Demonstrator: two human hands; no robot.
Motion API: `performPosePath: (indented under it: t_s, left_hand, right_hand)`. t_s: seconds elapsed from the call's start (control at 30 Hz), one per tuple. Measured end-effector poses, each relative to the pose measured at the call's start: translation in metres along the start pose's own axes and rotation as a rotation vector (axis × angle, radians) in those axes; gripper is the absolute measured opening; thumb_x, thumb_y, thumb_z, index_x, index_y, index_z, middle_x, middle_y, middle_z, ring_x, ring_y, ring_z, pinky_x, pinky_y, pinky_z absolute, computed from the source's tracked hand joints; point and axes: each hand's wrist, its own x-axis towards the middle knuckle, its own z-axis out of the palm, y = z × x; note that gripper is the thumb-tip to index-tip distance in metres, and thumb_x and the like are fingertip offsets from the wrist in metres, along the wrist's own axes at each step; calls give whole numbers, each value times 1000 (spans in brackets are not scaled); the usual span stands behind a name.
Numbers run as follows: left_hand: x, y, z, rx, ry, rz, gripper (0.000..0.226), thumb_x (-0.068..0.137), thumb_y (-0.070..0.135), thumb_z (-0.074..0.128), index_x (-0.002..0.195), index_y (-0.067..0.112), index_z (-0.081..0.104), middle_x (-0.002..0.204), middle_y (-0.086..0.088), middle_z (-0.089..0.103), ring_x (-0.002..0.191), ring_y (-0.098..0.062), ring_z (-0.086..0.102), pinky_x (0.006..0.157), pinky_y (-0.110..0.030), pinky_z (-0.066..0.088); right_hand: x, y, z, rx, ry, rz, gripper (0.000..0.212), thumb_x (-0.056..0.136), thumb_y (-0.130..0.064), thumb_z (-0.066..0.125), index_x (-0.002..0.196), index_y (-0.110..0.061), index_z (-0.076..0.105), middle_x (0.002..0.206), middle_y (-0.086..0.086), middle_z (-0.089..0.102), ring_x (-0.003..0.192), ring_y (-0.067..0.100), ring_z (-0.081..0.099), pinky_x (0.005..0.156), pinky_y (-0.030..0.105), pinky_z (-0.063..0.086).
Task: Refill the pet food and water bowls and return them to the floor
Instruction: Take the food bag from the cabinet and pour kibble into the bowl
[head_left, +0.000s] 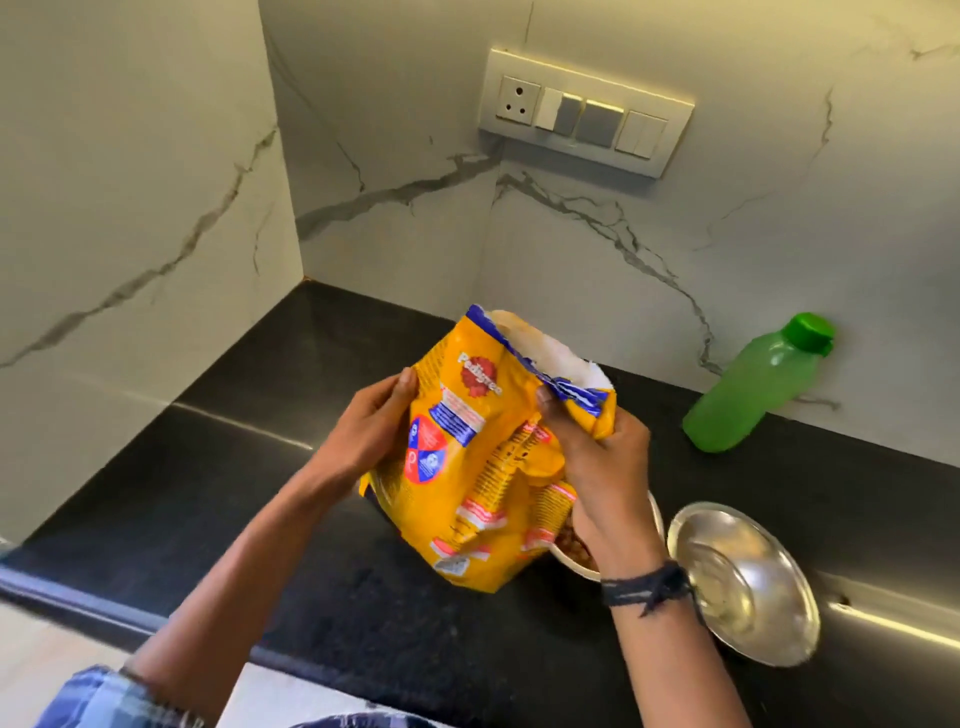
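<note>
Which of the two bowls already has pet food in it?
The white bowl, mostly hidden behind the yellow food bag, shows brown kibble. The steel bowl to its right looks empty.

White marble-look walls with grey veins meet in a corner above a glossy black tabletop. A switch panel with one socket sits on the back wall, lit warm yellow.

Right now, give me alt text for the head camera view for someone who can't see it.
Two hands, left hand and right hand, hold an open yellow pet food bag upright on a black counter. A white bowl of kibble sits behind it, beside a steel bowl; a green bottle leans on the wall.
</note>
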Motion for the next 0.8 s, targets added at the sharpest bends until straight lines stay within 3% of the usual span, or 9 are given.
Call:
performPosePath:
  t_s: [0.1, 0.23, 0.33, 0.4, 0.47, 0.53, 0.63, 0.73, 0.8]
  left_hand:
    - [22, -3, -23, 113, 34, -8, 32, 101, 44, 39, 102, 27, 66, 86, 11, 77, 80, -6, 74, 63, -16, 56]
    - [40, -14, -36, 235, 200, -7, 40, 104, 42, 37, 106, 11, 61, 99, -3, 70, 93, -19, 67, 81, -34, 54]
    - [26, -25, -35, 288, 356, -3, 33, 102, 49, 34, 115, 27, 54, 112, 3, 64, 106, -17, 61, 89, -34, 50]
    - [4, -30, -31, 219, 346, 3, 52, 95, 63, 37, 133, 28, 46, 126, 4, 60, 111, -12, 59, 91, -32, 48]
    - [-21, -35, -25, 111, 303, -3, 80, 83, 77, 42, 147, 31, 33, 146, 3, 48, 125, -12, 53, 103, -39, 46]
    - [-45, -37, -14, 90, 295, 11, 91, 73, 85, 47, 148, 38, 27, 153, 10, 38, 136, -10, 42, 112, -46, 38]
    - [-71, -31, 8, 208, 303, 56, 93, 64, 86, 57, 143, 51, 23, 150, 18, 36, 135, -6, 40, 112, -47, 37]
    - [-73, -27, 21, 298, 235, 49, 125, 55, 79, 73, 153, 38, 6, 160, 5, 24, 147, -18, 28, 114, -53, 34]
    - [-64, -26, 24, 348, 172, 20, 140, 49, 79, 76, 154, 35, -5, 164, 2, 13, 151, -18, 16, 118, -50, 28]
  right_hand:
    - [7, 16, 31, 35, -3, -35, 21, 83, -14, 76, 103, -21, 74, 97, -3, 78, 93, 16, 74, 78, 32, 60]
    - [10, 41, 59, -37, 24, 0, 15, 83, -17, 77, 92, -27, 73, 84, -12, 77, 84, 5, 73, 73, 27, 59]
    - [7, 54, 65, -100, -24, 18, 17, 83, -24, 77, 100, -23, 72, 93, -7, 76, 88, 6, 72, 80, 30, 60]
    - [9, 55, 61, -151, -101, -38, 24, 80, -34, 79, 101, -27, 71, 95, -11, 76, 91, 4, 71, 76, 24, 58]
    - [13, 55, 50, -205, -239, -58, 39, 72, -46, 81, 105, -33, 68, 102, -16, 75, 95, 2, 70, 75, 21, 57]
    - [15, 60, 32, -248, -421, -1, 65, 64, -52, 85, 122, -38, 58, 118, -19, 69, 109, 1, 65, 85, 24, 56]
    - [11, 81, 5, -396, -626, 130, 95, 57, -51, 92, 136, -48, 39, 134, -27, 55, 124, -5, 52, 95, 22, 50]
    - [-3, 102, 4, -485, -668, 200, 100, 54, -45, 95, 137, -46, 39, 131, -27, 57, 121, -4, 55, 93, 21, 52]
    - [-14, 111, 15, -495, -628, 145, 91, 59, -41, 93, 136, -40, 44, 127, -25, 62, 117, -5, 58, 95, 23, 53]
